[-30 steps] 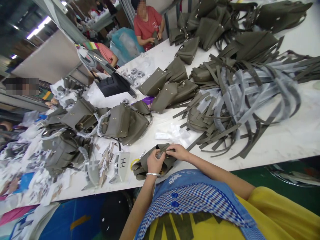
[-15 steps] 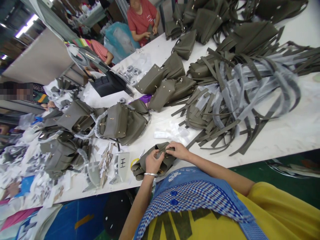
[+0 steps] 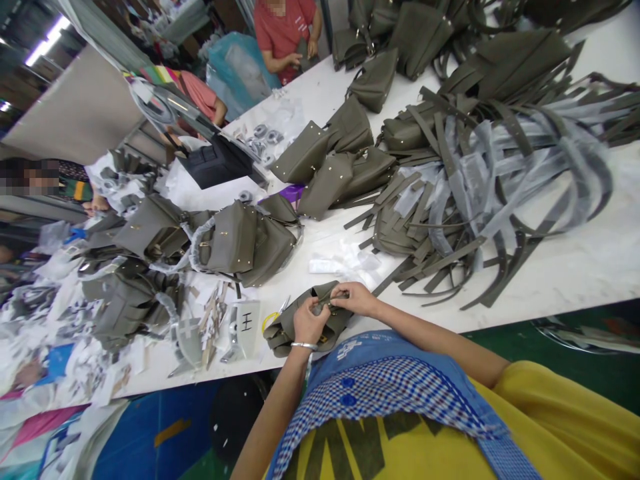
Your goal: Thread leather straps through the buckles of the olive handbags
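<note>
An olive-green handbag (image 3: 283, 331) lies at the table's front edge, right before me. My left hand (image 3: 309, 321), with a bracelet at the wrist, pinches the bag near its top opening, thumb and forefinger curled together. Close beside it, my right hand (image 3: 353, 298) has its fingertips closed on the bag's upper edge or a strap there; which of the two is too small to tell. Scissors with yellow handles (image 3: 270, 321) lie just left of the bag, partly hidden by it.
Wrapped straps (image 3: 475, 193) are heaped at the right. More olive bags (image 3: 227, 243) stand left and behind. A clear template marked H (image 3: 245, 327) lies left of the scissors, white scraps (image 3: 345, 263) beyond my hands. A person in a red shirt (image 3: 287, 40) works across the table.
Both hands stay on the bag in nearly the same place, with only slight finger movement. The view has shifted a little.
</note>
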A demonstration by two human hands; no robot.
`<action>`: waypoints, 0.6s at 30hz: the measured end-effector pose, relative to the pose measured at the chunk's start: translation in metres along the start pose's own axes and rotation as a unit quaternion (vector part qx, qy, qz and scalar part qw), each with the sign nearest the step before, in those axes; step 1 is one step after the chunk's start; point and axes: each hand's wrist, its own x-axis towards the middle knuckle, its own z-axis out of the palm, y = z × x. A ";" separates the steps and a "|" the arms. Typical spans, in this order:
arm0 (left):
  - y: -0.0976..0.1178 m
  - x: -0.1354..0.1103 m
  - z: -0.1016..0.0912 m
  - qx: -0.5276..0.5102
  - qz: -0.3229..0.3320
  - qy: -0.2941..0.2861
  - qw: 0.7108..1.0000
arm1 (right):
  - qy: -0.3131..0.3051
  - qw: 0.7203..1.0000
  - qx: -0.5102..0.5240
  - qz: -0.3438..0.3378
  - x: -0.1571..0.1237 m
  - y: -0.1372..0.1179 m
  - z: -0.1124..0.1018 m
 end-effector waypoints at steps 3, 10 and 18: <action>-0.002 0.000 0.004 -0.009 -0.014 0.008 1.000 | 0.000 1.000 0.004 -0.011 -0.003 0.000 0.001; -0.001 -0.004 0.009 -0.024 -0.020 0.007 0.999 | 0.031 0.999 -0.018 -0.029 -0.010 -0.001 0.013; 0.002 -0.002 0.003 0.011 0.015 -0.007 1.000 | 0.028 0.995 -0.088 -0.043 -0.007 -0.005 0.005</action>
